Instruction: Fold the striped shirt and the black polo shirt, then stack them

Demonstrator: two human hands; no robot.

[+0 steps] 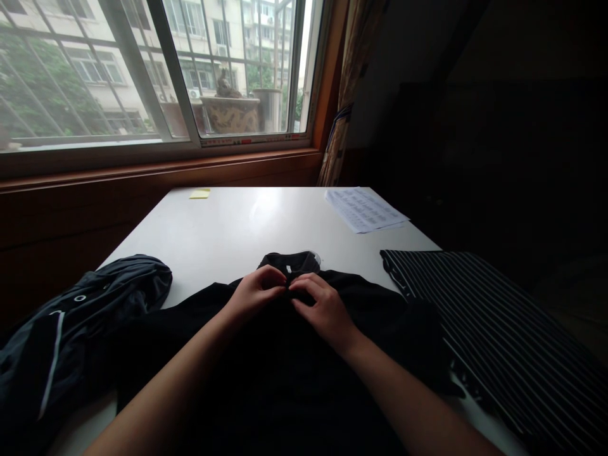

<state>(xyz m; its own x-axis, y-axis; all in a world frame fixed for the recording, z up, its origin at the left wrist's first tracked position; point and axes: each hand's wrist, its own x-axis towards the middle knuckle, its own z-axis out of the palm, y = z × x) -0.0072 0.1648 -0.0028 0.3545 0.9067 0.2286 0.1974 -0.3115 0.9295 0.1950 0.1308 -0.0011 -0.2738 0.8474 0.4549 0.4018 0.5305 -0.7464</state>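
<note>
A black collared shirt (285,373) lies spread on the white table, its collar toward the window. Both of my hands meet at the front of the neck opening, just below the collar. My left hand (259,288) pinches the cloth there from the left. From the right, my right hand (323,304) pinches the same spot with bent fingers. Whether a button sits between the fingertips is too dark and small to tell. A small pale label shows inside the collar. Behind the collar's right side is a clear, rounded object (317,258), partly hidden.
A dark jacket (109,285) with a drawstring lies bunched at the left. On the right is a black-and-white striped garment (475,297). Printed papers (365,209) and a yellow sticky note (199,193) rest on the table's (228,221) far part, below a barred window (190,136).
</note>
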